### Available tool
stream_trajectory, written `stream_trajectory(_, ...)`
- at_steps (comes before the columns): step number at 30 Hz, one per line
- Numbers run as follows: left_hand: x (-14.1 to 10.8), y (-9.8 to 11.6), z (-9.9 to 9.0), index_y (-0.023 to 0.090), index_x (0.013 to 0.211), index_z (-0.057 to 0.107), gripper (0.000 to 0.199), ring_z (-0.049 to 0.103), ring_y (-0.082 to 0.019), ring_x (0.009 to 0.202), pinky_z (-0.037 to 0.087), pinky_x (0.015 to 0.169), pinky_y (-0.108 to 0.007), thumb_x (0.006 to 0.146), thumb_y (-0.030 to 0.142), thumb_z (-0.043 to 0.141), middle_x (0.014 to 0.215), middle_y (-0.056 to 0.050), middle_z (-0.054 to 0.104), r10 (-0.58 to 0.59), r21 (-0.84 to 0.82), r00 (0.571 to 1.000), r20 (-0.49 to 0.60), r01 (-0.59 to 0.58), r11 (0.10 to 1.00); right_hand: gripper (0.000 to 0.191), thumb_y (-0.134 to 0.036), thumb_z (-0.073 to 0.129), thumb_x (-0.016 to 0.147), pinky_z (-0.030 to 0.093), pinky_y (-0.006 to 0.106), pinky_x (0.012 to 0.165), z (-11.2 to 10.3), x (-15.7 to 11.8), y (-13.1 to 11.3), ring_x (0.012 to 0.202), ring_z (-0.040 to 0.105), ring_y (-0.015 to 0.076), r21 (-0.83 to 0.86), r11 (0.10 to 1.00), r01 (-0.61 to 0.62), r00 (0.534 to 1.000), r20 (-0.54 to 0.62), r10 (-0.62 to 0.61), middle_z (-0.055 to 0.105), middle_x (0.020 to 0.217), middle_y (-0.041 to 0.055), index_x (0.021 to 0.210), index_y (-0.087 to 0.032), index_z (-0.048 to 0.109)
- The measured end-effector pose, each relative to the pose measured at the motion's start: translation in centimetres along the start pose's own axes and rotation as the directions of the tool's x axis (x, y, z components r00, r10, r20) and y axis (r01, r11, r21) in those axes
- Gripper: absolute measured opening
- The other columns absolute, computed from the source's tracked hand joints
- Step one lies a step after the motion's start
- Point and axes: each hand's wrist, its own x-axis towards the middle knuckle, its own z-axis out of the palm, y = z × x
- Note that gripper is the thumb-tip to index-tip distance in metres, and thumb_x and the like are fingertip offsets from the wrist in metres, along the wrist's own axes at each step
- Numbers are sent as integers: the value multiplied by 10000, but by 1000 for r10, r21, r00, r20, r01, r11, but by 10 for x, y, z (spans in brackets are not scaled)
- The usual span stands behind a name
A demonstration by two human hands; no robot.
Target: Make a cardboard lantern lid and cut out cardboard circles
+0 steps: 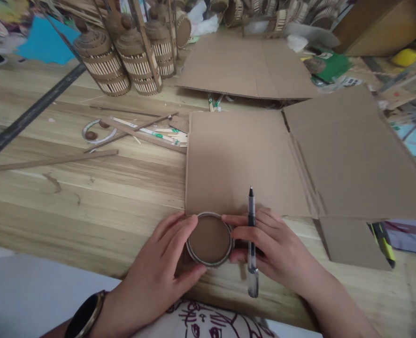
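A round ring [210, 263], its inside showing brown, lies at the near edge of a flat cardboard sheet [236, 159]. My left hand [169, 258] curves around the ring's left side, thumb at its lower rim and fingers at its upper left. On the other side, my right hand [273, 244] touches the ring's right rim with its fingertips. A pen [252, 234], tip pointing away from me, is also held between the fingers of my right hand.
Slatted round containers [104, 68] stand at the back left. A long dark ruler [35, 110] lies at left, near brown strips [63, 159] and a tape roll [99, 131]. Another cardboard piece [246, 65] lies behind. A yellow-and-black cutter [383, 241] is at right.
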Motion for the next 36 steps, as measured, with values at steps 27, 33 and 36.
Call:
stream_trajectory(27, 25, 27, 5, 162, 1285, 525, 718, 381, -397, 1221, 444, 1009, -604, 659, 325, 838, 1196, -144, 435, -106, 173, 990, -95, 121, 978, 137, -291, 657, 924, 536, 416, 796, -4, 3, -1, 945, 704, 259, 14, 1000, -19, 1000, 12, 19, 756, 1134, 110, 1027, -245, 579)
stream_trajectory(33, 27, 27, 7, 193, 1236, 572, 728, 324, -437, 1276, 415, 1026, -641, 592, 328, 884, 1282, -148, 379, -164, 164, 980, -108, 181, 970, 139, -331, 473, 1022, 531, 393, 787, -17, -2, -8, 882, 693, 230, 77, 992, -99, 985, -138, 109, 765, 1062, 73, 1108, -264, 559)
stream_trajectory(36, 26, 25, 9, 213, 1226, 587, 725, 285, -459, 1310, 381, 1039, -674, 581, 340, 893, 1315, -146, 370, -185, 148, 976, -114, 200, 968, 345, -457, 346, 1046, 529, 328, 653, -21, -4, -17, 728, 658, 198, 164, 974, -157, 954, -231, 193, 713, 831, 34, 1163, -266, 608)
